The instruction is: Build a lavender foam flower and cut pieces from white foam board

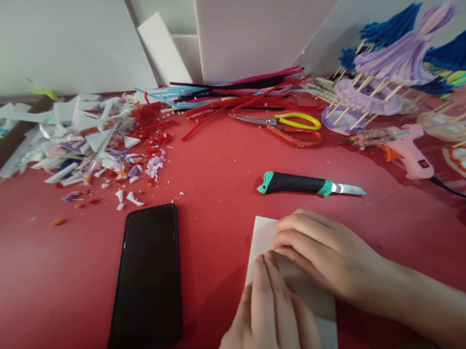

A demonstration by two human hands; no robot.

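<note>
A white, flat, rectangular panel [263, 235], apparently foam board, lies on the smooth red tabletop [215, 213], right of the black rectangular smartphone [148, 283] and on the near side of the black-and-teal utility knife [298, 183]. The bare left hand [270, 316] bunches its fingertips over the panel; the bare right hand [336, 258] curls its fingers down beside them. Whether either pinches something small cannot be told. The panel is probably light, fairly stiff and easily dented, best held flat-fingered by its long edges.
</note>
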